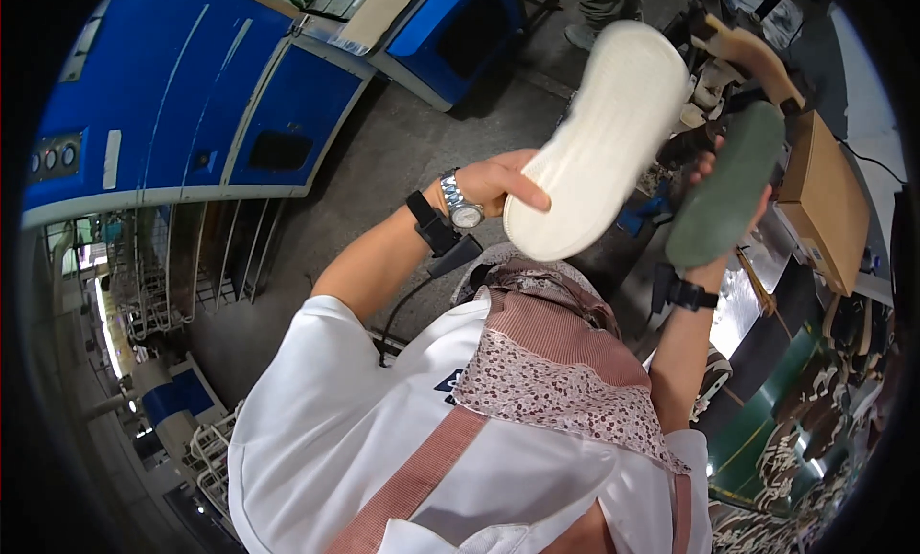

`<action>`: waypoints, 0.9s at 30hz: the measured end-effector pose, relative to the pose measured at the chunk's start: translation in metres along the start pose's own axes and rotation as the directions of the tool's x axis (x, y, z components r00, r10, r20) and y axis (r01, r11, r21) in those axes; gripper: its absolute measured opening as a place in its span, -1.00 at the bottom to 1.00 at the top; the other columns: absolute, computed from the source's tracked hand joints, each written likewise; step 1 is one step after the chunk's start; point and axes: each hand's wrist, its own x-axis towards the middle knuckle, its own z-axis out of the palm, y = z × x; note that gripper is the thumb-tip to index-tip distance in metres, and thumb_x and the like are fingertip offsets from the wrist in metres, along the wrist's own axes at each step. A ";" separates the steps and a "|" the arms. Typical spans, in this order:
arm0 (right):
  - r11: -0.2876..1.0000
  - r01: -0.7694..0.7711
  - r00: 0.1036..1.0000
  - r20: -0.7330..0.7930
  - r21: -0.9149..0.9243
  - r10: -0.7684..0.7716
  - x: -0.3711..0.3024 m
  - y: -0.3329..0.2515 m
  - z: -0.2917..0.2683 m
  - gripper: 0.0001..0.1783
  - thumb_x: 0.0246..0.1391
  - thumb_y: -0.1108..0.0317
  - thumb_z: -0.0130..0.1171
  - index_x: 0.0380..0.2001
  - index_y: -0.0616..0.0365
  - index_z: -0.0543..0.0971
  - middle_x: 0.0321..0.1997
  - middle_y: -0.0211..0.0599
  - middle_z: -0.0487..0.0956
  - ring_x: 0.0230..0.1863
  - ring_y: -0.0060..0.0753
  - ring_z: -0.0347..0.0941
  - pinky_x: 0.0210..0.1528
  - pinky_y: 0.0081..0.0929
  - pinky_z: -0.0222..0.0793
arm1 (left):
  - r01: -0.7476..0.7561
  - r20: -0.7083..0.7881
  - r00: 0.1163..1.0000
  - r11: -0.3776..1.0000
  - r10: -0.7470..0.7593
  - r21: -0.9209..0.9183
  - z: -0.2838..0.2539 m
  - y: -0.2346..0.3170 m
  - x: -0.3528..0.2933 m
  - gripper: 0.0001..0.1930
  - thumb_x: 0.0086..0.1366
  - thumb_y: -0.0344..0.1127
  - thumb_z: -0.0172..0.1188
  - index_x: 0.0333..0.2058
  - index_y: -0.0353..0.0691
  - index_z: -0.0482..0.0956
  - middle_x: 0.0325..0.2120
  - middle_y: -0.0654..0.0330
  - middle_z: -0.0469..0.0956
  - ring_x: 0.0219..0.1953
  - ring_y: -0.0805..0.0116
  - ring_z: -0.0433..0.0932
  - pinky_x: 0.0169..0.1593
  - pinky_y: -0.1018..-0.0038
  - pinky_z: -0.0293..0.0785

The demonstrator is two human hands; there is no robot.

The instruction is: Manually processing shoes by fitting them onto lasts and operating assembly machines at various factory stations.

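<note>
Between the thumb and fingers of my left hand (498, 185) is the heel end of a cream-white insole (604, 132), tilted up and away with its broad flat face showing. My right hand (757, 209) grips a dark green shoe sole (730, 185) from behind and along its edge; fingertips show on both sides of it. The sole stands apart from the insole, to its right. Most of the right palm is hidden behind the green sole.
Blue machine cabinets (182, 84) stand at the left and far middle. A cardboard box (819, 204) is just right of my right hand. Many shoe parts (805, 401) lie on a green surface at lower right. A person's legs (606, 3) show at the far side.
</note>
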 end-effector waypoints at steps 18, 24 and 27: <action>0.559 -0.621 -0.453 -0.330 -0.550 -0.828 -0.542 -0.031 -0.077 -0.27 0.05 0.06 0.44 0.10 0.35 0.40 0.04 -0.08 0.56 -0.03 -0.13 0.52 0.08 -0.23 0.42 | -0.065 -0.261 0.965 0.993 0.037 -0.099 0.159 -0.090 0.265 -0.50 0.20 -0.48 0.29 0.12 -0.43 0.44 -0.03 0.02 0.61 -0.04 0.16 0.64 0.06 0.29 0.59; 0.230 -0.957 -0.170 -0.299 -0.178 -0.939 -0.528 0.036 -0.072 -0.21 -0.03 0.30 0.41 0.25 0.32 0.33 0.24 0.16 0.39 0.26 0.18 0.29 0.33 -0.05 0.17 | -0.248 0.083 0.900 0.347 0.428 0.904 0.207 -0.133 0.282 -0.35 -0.04 -0.35 0.44 0.05 -0.42 0.42 -0.09 -0.01 0.59 -0.03 0.14 0.61 0.04 0.29 0.53; 0.095 -0.887 -0.016 -0.175 -0.452 -0.984 -0.448 0.000 -0.041 -0.10 -0.11 0.34 0.46 0.30 0.31 0.28 0.29 0.11 0.36 0.34 0.16 0.22 0.37 -0.07 0.13 | -0.229 0.278 0.825 -0.159 0.492 0.960 0.227 -0.155 0.310 -0.54 -0.14 -0.37 0.39 -0.25 -0.37 0.40 -0.28 -0.09 0.43 -0.22 -0.13 0.42 -0.15 0.12 0.39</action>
